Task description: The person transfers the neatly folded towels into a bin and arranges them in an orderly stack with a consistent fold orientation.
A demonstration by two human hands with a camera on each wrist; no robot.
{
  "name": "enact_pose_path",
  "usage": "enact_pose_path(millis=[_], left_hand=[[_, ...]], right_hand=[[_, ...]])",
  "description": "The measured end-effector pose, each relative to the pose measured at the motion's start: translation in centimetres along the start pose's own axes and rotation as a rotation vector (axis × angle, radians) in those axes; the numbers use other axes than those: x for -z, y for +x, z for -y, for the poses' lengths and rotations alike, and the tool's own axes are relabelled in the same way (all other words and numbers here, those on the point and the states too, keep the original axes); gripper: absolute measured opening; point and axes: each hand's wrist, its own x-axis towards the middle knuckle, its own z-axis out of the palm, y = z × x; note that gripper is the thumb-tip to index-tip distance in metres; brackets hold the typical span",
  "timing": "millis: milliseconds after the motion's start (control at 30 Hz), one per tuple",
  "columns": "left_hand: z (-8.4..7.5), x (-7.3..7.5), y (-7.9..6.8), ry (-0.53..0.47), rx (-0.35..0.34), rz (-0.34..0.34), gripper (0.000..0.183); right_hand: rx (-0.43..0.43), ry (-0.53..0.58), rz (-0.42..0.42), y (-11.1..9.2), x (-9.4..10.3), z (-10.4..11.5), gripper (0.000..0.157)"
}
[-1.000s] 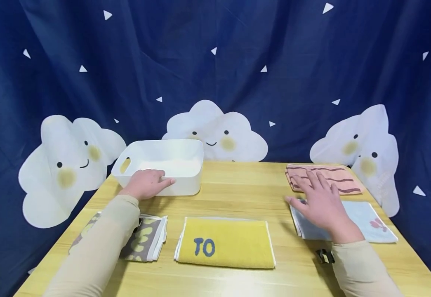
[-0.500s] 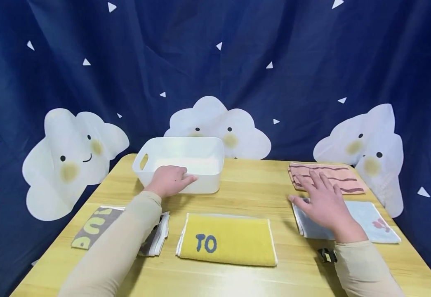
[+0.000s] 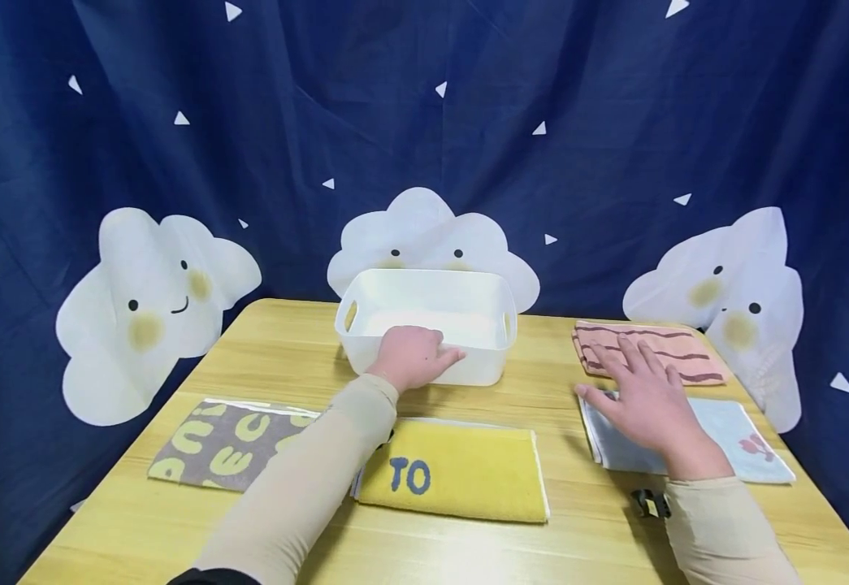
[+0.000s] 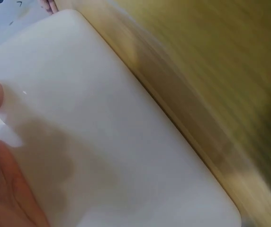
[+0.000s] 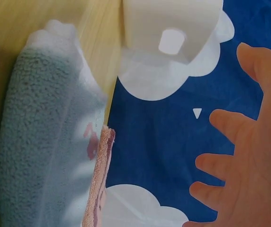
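Observation:
My left hand (image 3: 411, 357) grips the near rim of a white plastic storage bin (image 3: 478, 367) at the back middle of the table. Its fingers reach over the rim, while the thumb lies against the outer wall. In the left wrist view that wall fills most of the picture, with the hand (image 4: 5, 189) at its left edge. On the right, my right hand (image 3: 647, 410) hovers with spread fingers over a folded light blue towel (image 3: 731, 439). The right wrist view shows nothing between those fingers, and the towel (image 5: 36, 123) stands apart from the hand.
A folded pink striped towel (image 3: 687, 351) lies behind the blue one. A yellow towel (image 3: 482, 471) marked "TO" is at the front middle, and a grey lettered towel (image 3: 212, 447) at the left, partly under the left forearm. A navy curtain (image 3: 578, 97) hangs behind the table.
The left hand has slid the white bin to the right, from the back left to the back middle. The right hand has stayed over the blue towel. The view has shifted slightly.

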Motion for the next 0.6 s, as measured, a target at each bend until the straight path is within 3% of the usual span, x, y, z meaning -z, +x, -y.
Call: enact_pose_path(millis=[333,600], left_hand=[[-4.5,-0.4,1.9,0.035,0.0,0.014,0.067],[-6.5,-0.5,2.8,0.064,0.026,0.035,0.07]], right_hand=[[-0.008,0.004,-0.001,-0.3,0.2,-0.2,0.081],[-0.001,0.018,-0.008,-0.2,0.2,0.1,0.081]])
